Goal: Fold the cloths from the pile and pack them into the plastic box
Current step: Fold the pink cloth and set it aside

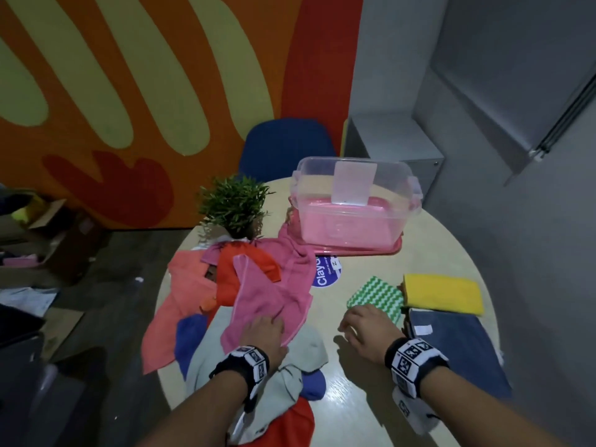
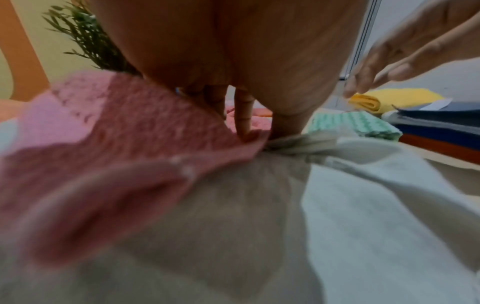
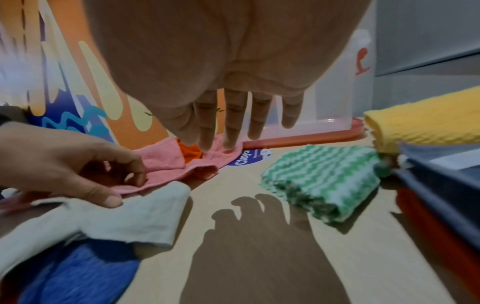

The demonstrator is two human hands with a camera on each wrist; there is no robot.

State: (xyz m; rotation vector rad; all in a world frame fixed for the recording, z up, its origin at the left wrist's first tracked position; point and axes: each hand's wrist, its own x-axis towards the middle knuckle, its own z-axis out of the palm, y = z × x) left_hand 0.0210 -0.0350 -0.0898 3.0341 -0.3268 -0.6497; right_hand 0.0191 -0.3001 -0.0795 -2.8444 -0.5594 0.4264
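Observation:
A pile of loose cloths covers the left of the round table (image 1: 364,398). On top lies a pink cloth (image 1: 267,291) (image 3: 168,164) over a pale grey one (image 1: 309,346) (image 2: 337,205). My left hand (image 1: 274,321) (image 3: 124,181) pinches the pink cloth's near edge with curled fingers. My right hand (image 1: 350,321) (image 3: 233,131) hovers open above bare table, fingers straight, just left of a folded green zigzag cloth (image 1: 375,296) (image 3: 322,181). The clear plastic box (image 1: 403,217) (image 3: 332,98) stands at the table's far side on a pink lid.
Folded yellow (image 1: 442,293) and navy (image 1: 461,346) cloths lie at the right edge of the table. A potted plant (image 1: 233,204) stands behind the pile, and a blue chair (image 1: 283,146) beyond the table. A round blue sticker (image 1: 325,274) marks the centre. Cardboard boxes (image 1: 58,240) clutter the floor at left.

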